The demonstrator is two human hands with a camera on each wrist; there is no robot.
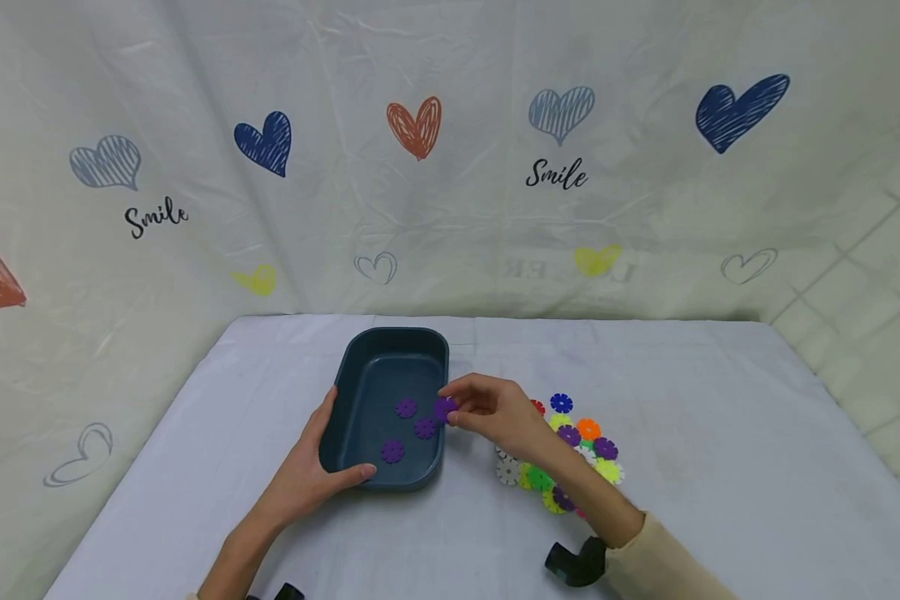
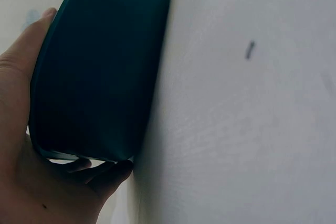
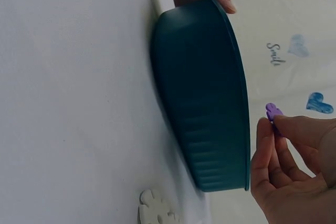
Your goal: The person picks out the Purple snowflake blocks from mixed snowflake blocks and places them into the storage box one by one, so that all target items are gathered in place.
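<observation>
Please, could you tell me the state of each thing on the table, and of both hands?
Teal tray: upright, uncovered.
Left hand: gripping tray's near-left corner.
Right hand: pinching one purple snowflake disc.
Three purple discs: lying inside tray.
Mixed-colour snowflake discs: loose, some overlapping, beside tray.

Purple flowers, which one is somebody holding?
The purple flower pinched in the right hand's grip; three others lie in the tray, more in the pile.

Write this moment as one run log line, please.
left hand: holds tray; right hand: pinches purple disc; tray: three purple discs inside
</observation>
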